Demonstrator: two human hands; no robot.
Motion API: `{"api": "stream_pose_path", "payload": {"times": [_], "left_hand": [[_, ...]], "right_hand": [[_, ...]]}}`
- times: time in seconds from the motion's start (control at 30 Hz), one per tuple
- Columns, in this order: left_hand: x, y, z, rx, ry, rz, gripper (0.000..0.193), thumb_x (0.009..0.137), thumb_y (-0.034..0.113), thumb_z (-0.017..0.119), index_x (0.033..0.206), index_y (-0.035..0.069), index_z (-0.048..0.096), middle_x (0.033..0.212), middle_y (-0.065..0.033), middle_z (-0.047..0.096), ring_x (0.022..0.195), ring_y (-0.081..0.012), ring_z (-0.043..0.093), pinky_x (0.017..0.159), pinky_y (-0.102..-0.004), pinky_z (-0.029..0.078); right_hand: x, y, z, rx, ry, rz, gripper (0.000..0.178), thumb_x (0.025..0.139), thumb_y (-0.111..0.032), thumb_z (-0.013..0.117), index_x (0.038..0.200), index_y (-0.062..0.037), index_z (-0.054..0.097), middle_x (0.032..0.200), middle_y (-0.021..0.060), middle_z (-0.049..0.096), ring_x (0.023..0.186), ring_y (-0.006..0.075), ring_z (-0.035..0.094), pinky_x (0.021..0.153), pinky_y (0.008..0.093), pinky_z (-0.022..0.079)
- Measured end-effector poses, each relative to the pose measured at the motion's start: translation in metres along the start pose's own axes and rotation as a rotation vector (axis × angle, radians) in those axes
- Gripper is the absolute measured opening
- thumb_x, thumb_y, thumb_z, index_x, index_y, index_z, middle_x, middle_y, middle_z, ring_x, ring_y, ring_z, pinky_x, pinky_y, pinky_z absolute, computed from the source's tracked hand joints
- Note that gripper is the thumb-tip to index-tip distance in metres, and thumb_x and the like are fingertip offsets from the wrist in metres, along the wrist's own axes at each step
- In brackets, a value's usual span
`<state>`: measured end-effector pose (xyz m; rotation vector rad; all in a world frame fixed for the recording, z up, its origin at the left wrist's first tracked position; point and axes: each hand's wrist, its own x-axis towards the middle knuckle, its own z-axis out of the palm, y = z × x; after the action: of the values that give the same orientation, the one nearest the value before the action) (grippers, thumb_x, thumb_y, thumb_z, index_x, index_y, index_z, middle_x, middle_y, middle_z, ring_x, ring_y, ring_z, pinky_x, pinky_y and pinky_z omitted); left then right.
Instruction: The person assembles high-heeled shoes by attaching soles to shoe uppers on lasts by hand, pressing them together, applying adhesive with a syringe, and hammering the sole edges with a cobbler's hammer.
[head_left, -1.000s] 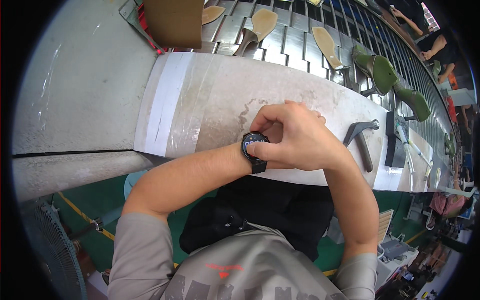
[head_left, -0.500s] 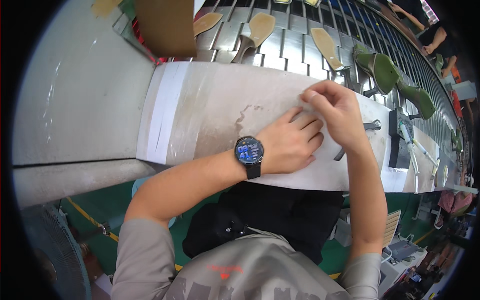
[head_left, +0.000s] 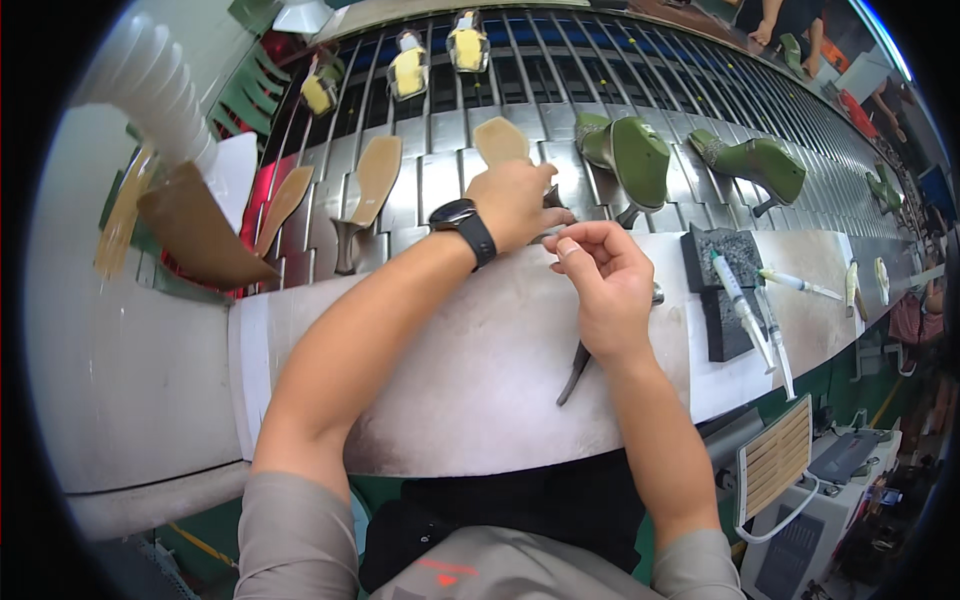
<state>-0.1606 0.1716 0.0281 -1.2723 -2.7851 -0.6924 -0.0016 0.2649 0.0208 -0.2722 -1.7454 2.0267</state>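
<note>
My left hand, with a black watch at its wrist, reaches over the near end of a tan shoe sole lying on the metal slat conveyor. Its thumb and fingers are apart on either side of the sole's dark heel; whether they touch it I cannot tell. Close by, over the bench edge, my right hand is closed in a pinch. Anything between those fingertips is too small to make out. A hammer lies on the bench, partly hidden beneath my right hand.
Two more tan soles lie to the left on the conveyor. Green heeled shoes stand to the right. Syringes rest at a black block on the pale bench. A brown board juts in at left.
My left hand has moved off the bench, forward to the sole on the conveyor. My right hand stays pinched near it. The view has shifted, showing more of the conveyor.
</note>
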Motion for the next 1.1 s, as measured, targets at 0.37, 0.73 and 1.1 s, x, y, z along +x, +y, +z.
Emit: {"api": "stream_pose_path", "payload": {"times": [0.37,0.73,1.1], "left_hand": [[-0.027,0.027,-0.060,-0.305,0.078,0.383,0.033,0.103,0.023,0.072,0.128,0.000,0.073,0.097,-0.0143,0.073,0.078,-0.0263,0.071,0.070,-0.0350,0.056],[0.288,-0.316,-0.028,0.370,0.467,-0.308,0.127,0.074,0.089,0.076,0.138,-0.017,0.050,0.132,-0.0355,0.067,0.125,-0.0478,0.067,0.107,-0.0497,0.053],[0.328,-0.288,0.066,0.188,0.461,-0.530,0.109,0.083,0.040,0.087,0.166,0.000,0.029,0.150,-0.0426,0.051,0.139,-0.0579,0.052,0.117,-0.0543,0.044]], "right_hand": [[0.010,-0.015,-0.012,-0.190,0.040,-0.040,0.064,0.099,-0.031,0.078,0.150,0.0010,0.054,0.122,0.0211,0.072,0.116,0.0304,0.072,0.099,0.0418,0.057],[-0.004,-0.040,0.001,-0.101,-0.053,0.063,0.039,0.095,-0.026,0.082,0.121,-0.0034,0.063,0.090,0.0155,0.073,0.079,0.0259,0.074,0.075,0.0376,0.059],[0.002,-0.019,-0.012,-0.054,0.004,0.121,0.031,0.096,-0.019,0.077,0.115,-0.0022,0.058,0.099,0.0157,0.067,0.089,0.0297,0.068,0.084,0.0379,0.053]]}}
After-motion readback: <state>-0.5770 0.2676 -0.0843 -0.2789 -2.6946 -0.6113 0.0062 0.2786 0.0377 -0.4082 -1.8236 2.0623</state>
